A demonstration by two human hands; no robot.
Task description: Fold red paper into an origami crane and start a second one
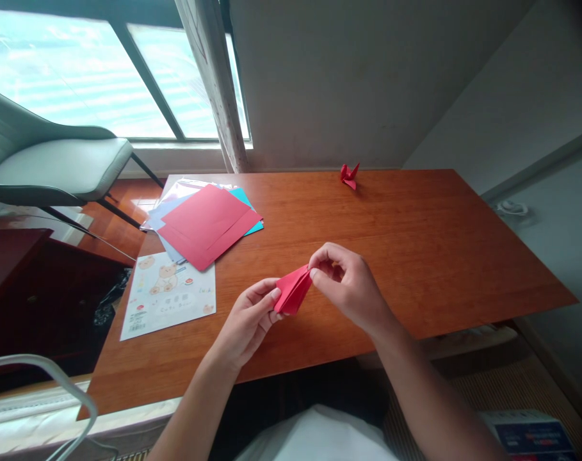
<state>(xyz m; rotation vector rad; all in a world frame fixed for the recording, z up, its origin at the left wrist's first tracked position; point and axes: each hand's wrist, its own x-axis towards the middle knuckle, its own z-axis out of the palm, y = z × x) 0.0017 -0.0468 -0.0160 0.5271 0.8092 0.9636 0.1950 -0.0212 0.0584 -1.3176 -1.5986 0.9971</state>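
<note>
A folded piece of red paper is held just above the wooden table between both hands. My left hand pinches its lower left end with thumb and fingers. My right hand pinches its upper right end, fingers curled. A finished red paper crane stands at the table's far edge, well away from both hands.
A stack of coloured paper sheets, red on top, lies at the table's left. A printed sheet with cartoon bears lies in front of it. A grey chair stands by the window at left.
</note>
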